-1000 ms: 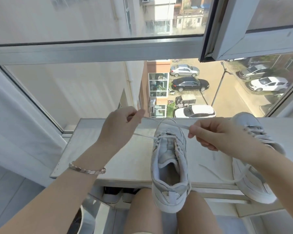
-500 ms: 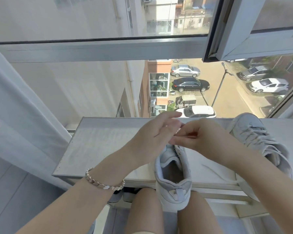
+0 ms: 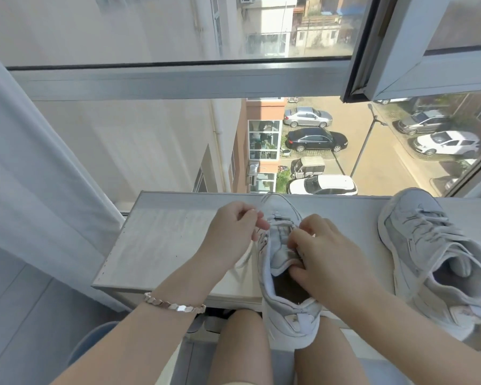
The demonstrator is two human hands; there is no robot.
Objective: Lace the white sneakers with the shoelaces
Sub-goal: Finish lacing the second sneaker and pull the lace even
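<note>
Two white sneakers. The near sneaker [image 3: 286,315] is standing heel toward the person, its heel overhanging the front edge of the worktop [image 3: 164,245] above two bare knees. The second sneaker [image 3: 433,251] is lying to its right on the same worktop, already laced, toe toward the window [image 3: 178,79]. Both are showing smooth panels over grey mesh and thick rounded soles. A small mark on the second sneaker's side is too small to read.

The left hand [image 3: 233,232] is pinching one flat white shoelace [image 3: 244,260] between thumb and fingertips, and a thin loop is arching over the toe. The right hand [image 3: 325,254] is gripping the near sneaker's padded tongue, fingers curled at the eyelets, thumb at the opening.

One faceted metal bracelet [image 3: 175,305] is circling the left wrist. The worktop is looking pale, matte and speckled. A sheer white curtain [image 3: 25,190] is hanging at left.
</note>
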